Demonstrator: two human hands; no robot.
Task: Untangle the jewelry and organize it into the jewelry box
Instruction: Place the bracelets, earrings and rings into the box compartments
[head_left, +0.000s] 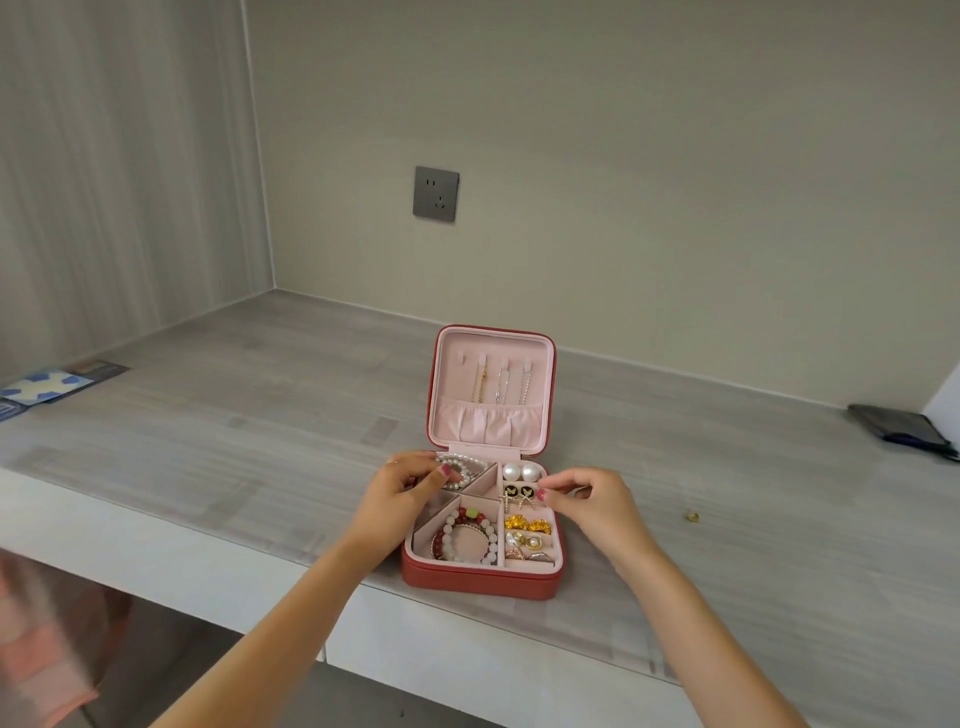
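A red jewelry box (480, 582) with pink lining lies open on the grey table, its lid (491, 387) upright with three thin chains (501, 384) hanging inside. My left hand (402, 493) rests over the box's back-left corner, fingers on a pearl bracelet (467, 465). My right hand (592, 499) hovers at the box's right edge, thumb and forefinger pinched together beside the black round earrings (518, 491); whether they hold anything I cannot tell. A red and white bead bracelet (465, 535) fills the front-left compartment. Pearl studs (520, 472), gold earrings (527, 524) and rings (527, 548) sit in the right compartments.
A small gold piece (691, 516) lies loose on the table to the right of the box. A dark phone-like object (904, 423) sits at the far right, blue-patterned cards (47, 388) at the far left. A wall socket (436, 193) is on the back wall.
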